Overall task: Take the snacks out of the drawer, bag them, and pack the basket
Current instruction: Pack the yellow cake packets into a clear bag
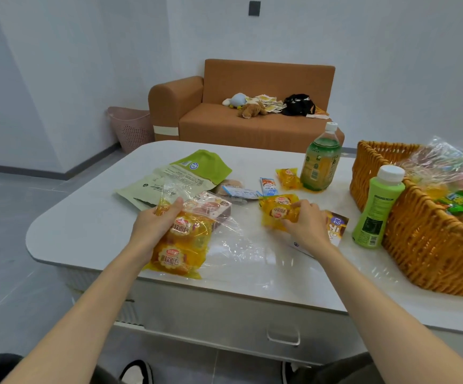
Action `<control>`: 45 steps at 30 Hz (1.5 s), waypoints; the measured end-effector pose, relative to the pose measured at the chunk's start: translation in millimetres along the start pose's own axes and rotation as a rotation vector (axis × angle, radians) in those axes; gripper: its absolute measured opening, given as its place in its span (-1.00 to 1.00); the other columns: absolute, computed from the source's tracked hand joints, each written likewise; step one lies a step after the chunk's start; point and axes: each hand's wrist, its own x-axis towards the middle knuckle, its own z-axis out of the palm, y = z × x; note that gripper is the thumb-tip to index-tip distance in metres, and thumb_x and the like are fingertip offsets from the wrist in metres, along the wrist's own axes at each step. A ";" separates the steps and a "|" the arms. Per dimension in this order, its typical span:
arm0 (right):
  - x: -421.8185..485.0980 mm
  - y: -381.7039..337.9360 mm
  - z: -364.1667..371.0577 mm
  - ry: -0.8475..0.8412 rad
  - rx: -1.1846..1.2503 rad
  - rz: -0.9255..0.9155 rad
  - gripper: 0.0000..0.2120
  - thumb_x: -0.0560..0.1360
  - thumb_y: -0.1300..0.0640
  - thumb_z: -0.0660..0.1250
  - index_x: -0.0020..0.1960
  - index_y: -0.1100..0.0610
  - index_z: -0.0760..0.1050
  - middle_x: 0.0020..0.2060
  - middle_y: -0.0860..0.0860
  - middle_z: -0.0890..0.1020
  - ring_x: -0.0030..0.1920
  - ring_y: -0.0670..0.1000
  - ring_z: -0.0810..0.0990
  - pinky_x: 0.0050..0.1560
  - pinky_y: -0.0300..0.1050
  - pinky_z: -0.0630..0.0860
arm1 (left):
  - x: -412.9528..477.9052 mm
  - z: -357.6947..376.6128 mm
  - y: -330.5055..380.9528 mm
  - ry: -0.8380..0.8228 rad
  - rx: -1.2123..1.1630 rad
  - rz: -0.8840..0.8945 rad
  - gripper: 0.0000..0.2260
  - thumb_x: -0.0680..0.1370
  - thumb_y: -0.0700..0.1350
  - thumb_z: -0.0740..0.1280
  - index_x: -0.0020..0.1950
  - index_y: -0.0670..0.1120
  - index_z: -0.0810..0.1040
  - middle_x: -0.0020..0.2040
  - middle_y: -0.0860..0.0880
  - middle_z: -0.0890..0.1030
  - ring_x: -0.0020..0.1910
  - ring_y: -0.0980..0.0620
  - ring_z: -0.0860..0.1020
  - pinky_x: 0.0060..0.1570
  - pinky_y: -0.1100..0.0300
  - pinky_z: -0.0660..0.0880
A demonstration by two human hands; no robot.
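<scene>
Both forearms reach in from below, bare, palms down; left grip (pixel 155 225) is curled on the mouth of a clear bag (pixel 224 239), thumb on top, pinning film against the yellow bread packs (pixel 180 256) stacked inside it; right grip (pixel 307 223) pinches one loose yellow pack (pixel 278 210) with fingertips, wrist bent slightly inward, pack just off centre of the bench (pixel 86 225); the bench is white and glossy with rounded corners, with a drawer front (pixel 283 335) and metal handle below its near edge; also on top: a flat green pouch (pixel 197 167) far left, a blue-white sachet (pixel 267 187), another small yellow pack (pixel 288 177) just beside a tall tea bottle (pixel 320 162), and a purple printed card (pixel 335 225) partly under the right wrist; a light-green bottle (pixel 374 209) with a white cap stands touching or just beside the wicker basket (pixel 424 245); the basket sits at the right end, coarse orange weave, already holding crinkled clear film and green packets; room: grey tile floor, white walls, an orange fabric sofa (pixel 252 126) with plush toys (pixel 252 109) and a black bag (pixel 298 105), and a pink perforated bin (pixel 130 126) beside its arm.
</scene>
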 end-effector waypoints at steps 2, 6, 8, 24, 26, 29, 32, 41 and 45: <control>-3.7 -3.4 -8.2 0.097 0.064 -0.120 -0.64 0.52 0.10 0.38 0.26 0.15 0.38 0.18 0.13 0.40 0.09 0.16 0.50 0.05 0.02 0.48 | 2.7 -5.2 -2.4 0.037 0.032 -0.002 -0.62 0.42 0.26 0.42 -0.17 -0.08 0.64 -0.15 -0.07 0.69 -0.10 -0.10 0.65 0.07 -0.07 0.57; -11.3 -11.4 -39.6 0.190 0.445 -0.137 -0.67 0.49 0.13 0.41 0.18 0.10 0.38 0.10 0.05 0.39 0.03 0.03 0.47 0.01 -0.05 0.49 | 4.8 -19.0 -4.8 0.108 0.012 -0.045 -0.54 0.35 0.34 0.42 -0.16 -0.06 0.62 -0.11 -0.10 0.68 -0.06 -0.15 0.64 0.09 -0.15 0.55; -20.3 -14.0 -51.8 0.007 0.684 -0.019 -0.65 0.47 0.10 0.43 0.16 0.11 0.36 0.08 0.05 0.46 0.03 0.07 0.54 0.01 0.08 0.58 | 3.4 -24.1 -3.6 0.117 -0.043 -0.083 -0.56 0.38 0.32 0.41 -0.13 -0.06 0.59 -0.07 -0.11 0.67 -0.04 -0.15 0.63 0.11 -0.13 0.54; -51.2 -51.1 -25.3 -0.745 1.484 0.313 -0.73 0.52 0.31 0.32 0.21 0.31 0.52 0.12 0.16 0.65 0.09 0.08 0.65 0.08 -0.13 0.60 | -21.5 -8.1 11.9 -0.105 -0.049 -0.183 -0.43 0.36 0.31 0.41 0.12 -0.11 0.58 -0.01 -0.08 0.67 -0.03 -0.04 0.62 -0.10 0.12 0.54; -48.3 -48.5 -22.7 -0.750 1.539 0.413 -0.81 0.52 0.30 0.32 0.13 0.28 0.56 0.01 0.15 0.68 -0.11 0.02 0.69 -0.05 -0.18 0.63 | -21.5 -8.1 13.8 -0.102 -0.017 -0.145 -0.49 0.36 0.30 0.41 0.06 -0.08 0.58 -0.03 -0.07 0.67 -0.04 -0.03 0.63 -0.06 0.11 0.54; -47.8 -46.2 -21.5 -0.760 1.592 0.488 -0.84 0.50 0.30 0.32 0.07 0.27 0.57 -0.10 0.15 0.69 -0.25 0.01 0.69 -0.19 -0.18 0.65 | -21.2 -8.1 15.6 -0.087 -0.009 -0.105 -0.57 0.38 0.27 0.42 0.00 -0.06 0.59 -0.09 -0.04 0.67 -0.10 0.01 0.63 -0.15 0.14 0.55; -48.1 -47.2 -18.9 -0.758 1.711 0.553 -0.78 0.49 0.36 0.28 0.12 0.33 0.56 -0.01 0.24 0.67 -0.07 0.15 0.70 -0.05 -0.06 0.63 | -19.8 -8.6 15.3 -0.065 -0.001 -0.075 -0.59 0.38 0.25 0.43 -0.02 -0.07 0.60 -0.10 -0.04 0.67 -0.13 0.02 0.63 -0.23 0.19 0.53; -51.3 -60.5 1.0 -0.614 1.639 0.230 -0.61 0.41 0.36 0.38 0.24 0.33 0.49 0.17 0.25 0.60 0.11 0.16 0.63 0.04 -0.07 0.62 | -15.7 -4.5 7.1 -0.236 0.042 -0.134 -0.44 0.31 0.34 0.41 0.08 -0.07 0.61 -0.08 -0.03 0.71 -0.10 -0.02 0.68 -0.10 0.12 0.60; -52.4 -61.9 4.5 -0.536 1.512 0.187 -0.48 0.34 0.34 0.48 0.26 0.23 0.46 0.17 0.23 0.60 0.17 0.19 0.60 0.10 0.15 0.59 | -14.6 -4.7 6.5 -0.362 0.036 -0.187 -0.36 0.21 0.32 0.47 0.15 -0.03 0.60 -0.04 -0.04 0.71 -0.05 -0.04 0.68 0.00 0.03 0.60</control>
